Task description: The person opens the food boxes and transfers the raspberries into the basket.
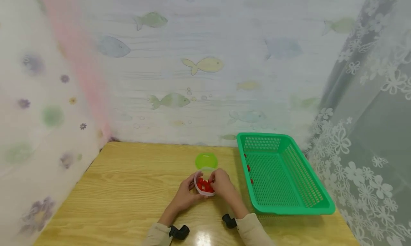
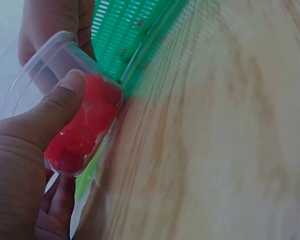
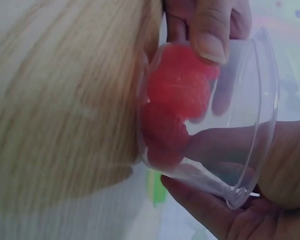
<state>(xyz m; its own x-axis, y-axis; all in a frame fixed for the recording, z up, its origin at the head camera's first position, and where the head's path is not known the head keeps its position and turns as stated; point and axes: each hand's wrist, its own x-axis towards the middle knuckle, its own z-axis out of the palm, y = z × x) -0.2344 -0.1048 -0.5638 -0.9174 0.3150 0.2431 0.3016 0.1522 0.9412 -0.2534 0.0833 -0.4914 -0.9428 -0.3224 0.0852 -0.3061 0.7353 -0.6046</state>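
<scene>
A clear plastic cup [image 1: 204, 171] stands tilted above the table, with several red raspberries [image 3: 175, 95] in its bottom. My left hand [image 1: 186, 194] grips the cup from the left, its thumb [image 2: 60, 107] pressed along the outer wall. From the right, my right hand [image 1: 223, 185] reaches over the rim. One of its digits shows through the clear wall, touching a raspberry [image 3: 162, 125]; the fingertips pinch at the red fruit in the head view. Part of the right fingers is hidden behind the cup.
Just behind the cup lies a round lime-green lid [image 1: 206, 160]. To the right stands a green slotted basket [image 1: 285, 210], with a few red pieces [image 1: 248, 168] along its left wall. All rest on a wooden table [image 1: 128, 181]; a fish-patterned curtain [image 1: 205, 96] hangs behind.
</scene>
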